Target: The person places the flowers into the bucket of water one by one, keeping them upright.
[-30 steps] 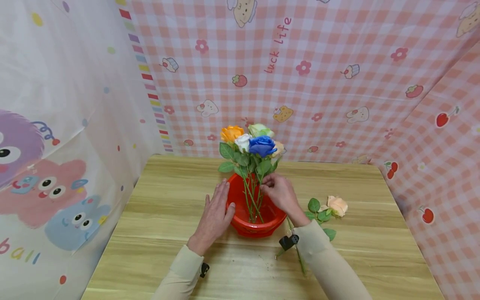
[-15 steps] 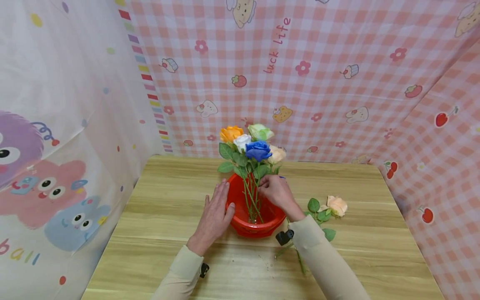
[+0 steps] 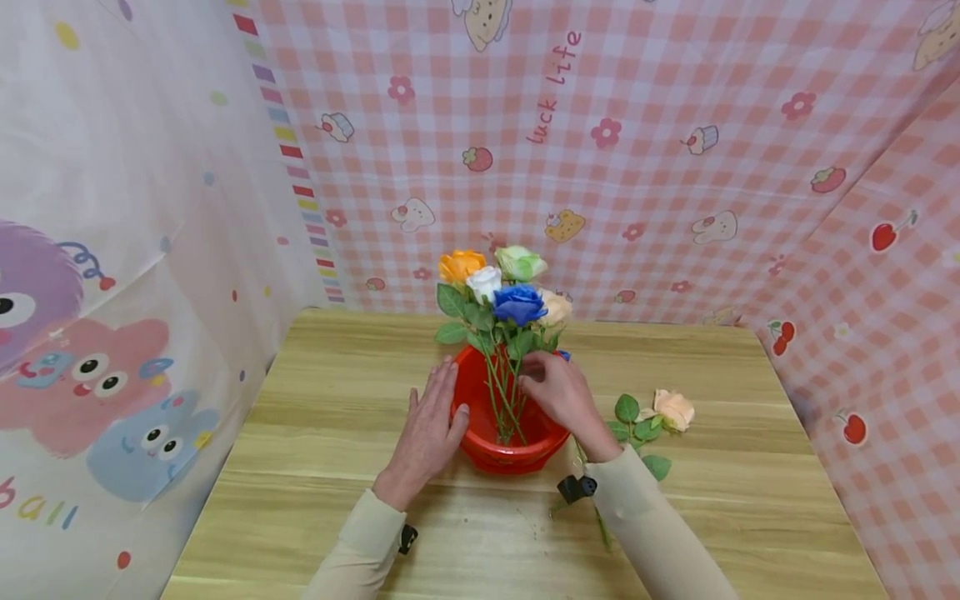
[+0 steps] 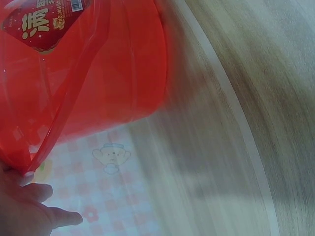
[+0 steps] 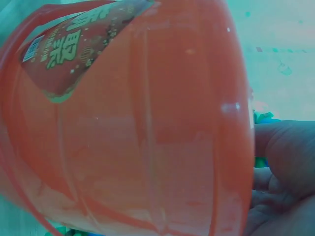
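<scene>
A red plastic bucket (image 3: pixel 510 458) with a printed label (image 5: pixel 69 54) stands on the table, holding several roses upright. My left hand (image 3: pixel 427 429) lies with straight fingers against the bucket's left rim. At the right of the rim, my right hand (image 3: pixel 558 387) has curled fingers and pinches among the green stems, below the blue rose (image 3: pixel 520 305); the fingertips are partly hidden. Around that bloom are an orange rose (image 3: pixel 462 267), a white rose (image 3: pixel 484 284), a pale green rose (image 3: pixel 521 262) and a peach rose (image 3: pixel 555 308).
Another peach rose (image 3: pixel 673 410) lies on the wooden table (image 3: pixel 330 400) right of the bucket, its stem passing under the right forearm. A small blue patch (image 3: pixel 564 355) shows behind the right hand. Checked cloth (image 3: pixel 660 183) hangs behind the table.
The blue rose shifted left and down with the right hand, then slightly back right, uncovering more of the peach rose behind it. The left hand stays on the bucket.
</scene>
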{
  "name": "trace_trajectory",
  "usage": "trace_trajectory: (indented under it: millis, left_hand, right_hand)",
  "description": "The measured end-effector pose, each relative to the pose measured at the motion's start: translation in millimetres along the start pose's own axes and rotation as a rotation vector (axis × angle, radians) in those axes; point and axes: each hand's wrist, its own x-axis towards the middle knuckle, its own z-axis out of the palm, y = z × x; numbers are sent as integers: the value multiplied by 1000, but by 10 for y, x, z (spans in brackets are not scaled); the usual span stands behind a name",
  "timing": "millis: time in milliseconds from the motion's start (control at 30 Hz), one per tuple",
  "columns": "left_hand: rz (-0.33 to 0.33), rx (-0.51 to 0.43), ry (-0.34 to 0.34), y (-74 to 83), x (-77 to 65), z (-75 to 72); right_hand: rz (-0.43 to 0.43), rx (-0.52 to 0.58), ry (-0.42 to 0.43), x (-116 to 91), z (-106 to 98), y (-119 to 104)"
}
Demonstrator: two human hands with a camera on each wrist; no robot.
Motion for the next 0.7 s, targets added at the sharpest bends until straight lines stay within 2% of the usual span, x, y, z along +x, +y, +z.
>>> trace_trajectory:
  millis: [100,267,700]
  left_hand:
    - [0,-8,-1,9,4,4]
    - [-9,-9,-7,15,5,-2]
    - [-4,-5,-17,11,8,-11]
  right_hand:
    - [-6,18,41,-65,-21,19]
    - [-66,75,115,-164,-58,81]
    - [-160,278,254,-399,-213,229]
